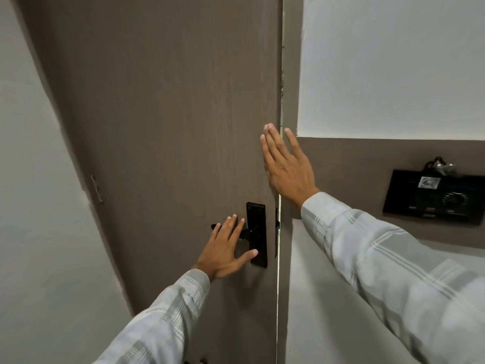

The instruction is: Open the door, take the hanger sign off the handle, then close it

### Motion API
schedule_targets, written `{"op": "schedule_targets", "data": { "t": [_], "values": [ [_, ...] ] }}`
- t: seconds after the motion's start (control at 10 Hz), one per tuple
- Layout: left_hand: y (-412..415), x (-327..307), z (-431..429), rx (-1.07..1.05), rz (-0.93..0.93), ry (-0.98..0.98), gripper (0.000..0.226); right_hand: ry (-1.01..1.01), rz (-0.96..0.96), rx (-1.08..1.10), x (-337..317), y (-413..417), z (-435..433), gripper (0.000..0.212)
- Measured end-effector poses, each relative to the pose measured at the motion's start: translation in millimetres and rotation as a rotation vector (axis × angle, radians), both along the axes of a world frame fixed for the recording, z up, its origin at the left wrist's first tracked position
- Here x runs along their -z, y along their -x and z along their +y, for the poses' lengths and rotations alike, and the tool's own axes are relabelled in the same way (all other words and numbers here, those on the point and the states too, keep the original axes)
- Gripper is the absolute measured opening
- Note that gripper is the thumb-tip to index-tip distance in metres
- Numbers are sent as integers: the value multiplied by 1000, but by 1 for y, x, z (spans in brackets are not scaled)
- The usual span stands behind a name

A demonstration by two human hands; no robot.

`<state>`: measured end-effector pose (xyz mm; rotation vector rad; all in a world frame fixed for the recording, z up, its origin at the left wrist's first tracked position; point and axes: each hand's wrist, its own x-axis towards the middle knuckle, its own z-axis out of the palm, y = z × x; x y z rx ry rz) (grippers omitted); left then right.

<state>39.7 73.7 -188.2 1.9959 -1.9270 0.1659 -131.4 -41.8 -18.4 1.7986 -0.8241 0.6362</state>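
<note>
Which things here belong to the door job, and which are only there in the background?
Job: the door, its black handle on the lock plate, left hand over the handle, right hand near the door edge. No hanger sign is visible.

Background: black wall device, white walls.

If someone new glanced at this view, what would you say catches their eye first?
Two open hands on a brown door: the left hand reaches over the black handle near the lower middle, and the right hand lies flat by the door's right edge. A black box hangs on the wall at far right.
</note>
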Motion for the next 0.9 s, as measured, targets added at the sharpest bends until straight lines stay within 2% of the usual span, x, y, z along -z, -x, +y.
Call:
{"op": "schedule_targets", "data": {
  "t": [0.3, 0.6, 0.8, 0.9],
  "values": [
    [-9, 9, -36, 34, 7, 56, 94, 27, 108, 132, -14, -1, -11, 68],
    [-11, -3, -67, -13, -28, -26, 97, -98, 156, 205, -36, -21, -15, 66],
    [-22, -18, -66, -2, -57, -145, 93, -153, 160, 221, -41, -23, -9, 60],
    [-23, -56, -64, 5, -110, -35, 92, -249, 22, 79, -55, -19, -1, 59]
  ]
}}
